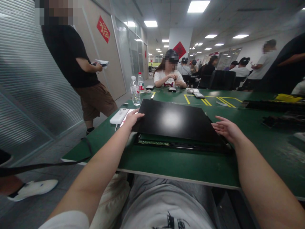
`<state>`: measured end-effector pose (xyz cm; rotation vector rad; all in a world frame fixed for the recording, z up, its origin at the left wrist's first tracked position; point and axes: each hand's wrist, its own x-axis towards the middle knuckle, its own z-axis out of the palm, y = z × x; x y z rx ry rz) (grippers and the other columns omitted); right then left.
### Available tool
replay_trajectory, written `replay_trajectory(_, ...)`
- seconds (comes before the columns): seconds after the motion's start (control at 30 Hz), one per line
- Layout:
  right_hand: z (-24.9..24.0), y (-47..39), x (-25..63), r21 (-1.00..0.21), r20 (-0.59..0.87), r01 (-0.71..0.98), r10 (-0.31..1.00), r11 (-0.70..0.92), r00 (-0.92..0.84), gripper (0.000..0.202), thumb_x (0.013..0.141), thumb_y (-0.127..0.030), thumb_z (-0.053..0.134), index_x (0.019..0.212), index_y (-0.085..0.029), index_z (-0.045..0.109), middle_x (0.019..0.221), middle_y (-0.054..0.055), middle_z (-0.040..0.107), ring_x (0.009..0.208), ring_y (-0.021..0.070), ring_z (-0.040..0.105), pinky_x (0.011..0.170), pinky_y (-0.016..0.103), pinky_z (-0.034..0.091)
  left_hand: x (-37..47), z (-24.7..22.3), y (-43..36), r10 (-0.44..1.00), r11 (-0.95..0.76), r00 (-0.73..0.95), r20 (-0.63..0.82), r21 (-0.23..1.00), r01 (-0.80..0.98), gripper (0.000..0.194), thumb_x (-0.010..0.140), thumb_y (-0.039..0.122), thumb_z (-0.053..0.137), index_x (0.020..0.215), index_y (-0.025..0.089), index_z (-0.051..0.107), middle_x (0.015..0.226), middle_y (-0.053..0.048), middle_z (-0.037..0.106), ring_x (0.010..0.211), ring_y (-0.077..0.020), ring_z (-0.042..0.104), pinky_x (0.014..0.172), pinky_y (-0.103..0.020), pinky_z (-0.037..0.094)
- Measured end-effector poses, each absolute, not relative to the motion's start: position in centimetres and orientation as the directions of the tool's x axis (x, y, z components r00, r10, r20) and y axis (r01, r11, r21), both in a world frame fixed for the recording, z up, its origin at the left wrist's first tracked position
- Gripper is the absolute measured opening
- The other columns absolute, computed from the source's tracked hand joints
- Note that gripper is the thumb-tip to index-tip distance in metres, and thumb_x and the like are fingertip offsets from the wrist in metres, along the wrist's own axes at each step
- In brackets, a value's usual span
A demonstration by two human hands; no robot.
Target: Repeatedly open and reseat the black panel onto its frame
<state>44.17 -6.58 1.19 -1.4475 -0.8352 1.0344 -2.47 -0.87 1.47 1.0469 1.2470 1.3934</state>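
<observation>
A flat black panel (176, 119) with a glossy glare spot lies tilted in front of me, its left side raised. My left hand (135, 118) grips its left edge, the thumb on top. Beside the panel's right edge is my right hand (224, 128), its fingers spread; whether the fingertips touch the edge is hard to tell. Under the panel sits a black frame (197, 147), and a green circuit strip (153, 142) shows along its near side.
On the green table (178, 169) are a white power bank (119, 116) with a cable, a water bottle (135, 92), a red-capped bottle (140, 82) and dark parts at the right. A person (169, 76) sits across; another person (69, 57) stands at the left.
</observation>
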Motion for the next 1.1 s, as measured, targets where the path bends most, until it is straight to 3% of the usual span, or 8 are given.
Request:
replay_trajectory(0.2,1.3,-6.7,43.6,-0.991,-0.080,0.064,0.904,-0.118,0.421,0.055,0.079,-0.014,0.067,0.134,-0.018,0.064,0.079,0.006,0.074,0.062,0.0133,0.066,0.051,0.018,0.049,-1.8,2.2,-1.8,0.978,0.003,-0.209,0.006,0.999,0.045,0.043,0.054,0.021,0.079,0.096,0.020,0.078,0.081,-0.003,0.079,0.084,-0.0292,0.075,0.073,-0.035,0.058)
replay_trajectory(0.43,0.8,-6.1,43.8,-0.972,-0.063,0.171,0.880,-0.162,0.472,0.044,0.081,-0.014,0.069,0.125,-0.014,0.067,0.069,0.006,0.071,0.047,0.0097,0.050,0.040,0.017,0.035,-1.2,2.1,-2.0,0.988,0.073,-0.146,-0.059,0.993,0.094,0.034,0.052,0.017,0.075,0.085,0.021,0.073,0.073,-0.001,0.074,0.071,-0.0251,0.070,0.065,-0.032,0.054)
replay_trajectory(0.53,0.7,-6.1,43.8,-0.970,-0.053,0.182,0.873,-0.160,0.485,0.039,0.081,-0.015,0.068,0.120,-0.014,0.068,0.067,0.006,0.071,0.046,0.0098,0.050,0.039,0.017,0.035,-0.9,2.0,-2.2,0.988,0.098,-0.122,-0.091,0.994,0.052,0.035,0.051,0.016,0.072,0.086,0.021,0.071,0.070,-0.002,0.072,0.066,-0.0246,0.068,0.059,-0.032,0.051)
replay_trajectory(0.77,0.8,-6.2,43.8,-0.978,-0.056,0.141,0.853,-0.151,0.519,0.033,0.082,-0.013,0.064,0.115,-0.015,0.068,0.064,0.005,0.070,0.045,0.0094,0.048,0.037,0.016,0.033,-0.7,2.2,-2.5,0.984,0.171,0.096,-0.151,0.951,-0.258,0.053,0.047,0.012,0.060,0.099,0.017,0.069,0.070,-0.002,0.070,0.059,-0.0222,0.066,0.048,-0.027,0.047)
replay_trajectory(0.93,0.6,-6.2,43.8,-0.980,-0.065,0.128,0.858,-0.150,0.509,0.029,0.083,-0.015,0.064,0.112,-0.016,0.068,0.065,0.006,0.070,0.045,0.0096,0.048,0.037,0.016,0.033,-0.7,2.3,-2.6,0.992,0.107,0.098,-0.083,0.954,-0.280,0.062,0.048,0.010,0.060,0.109,0.016,0.070,0.075,-0.002,0.073,0.061,-0.0217,0.068,0.049,-0.026,0.049)
replay_trajectory(1.1,0.6,-6.2,43.9,-0.980,-0.060,0.133,0.863,-0.146,0.502,0.024,0.086,-0.018,0.064,0.110,-0.016,0.068,0.066,0.006,0.070,0.045,0.0093,0.048,0.038,0.016,0.033,-0.8,2.1,-2.4,0.994,0.112,0.035,-0.106,0.960,-0.256,0.055,0.050,0.009,0.063,0.105,0.015,0.070,0.069,-0.001,0.072,0.054,-0.0197,0.065,0.048,-0.027,0.049)
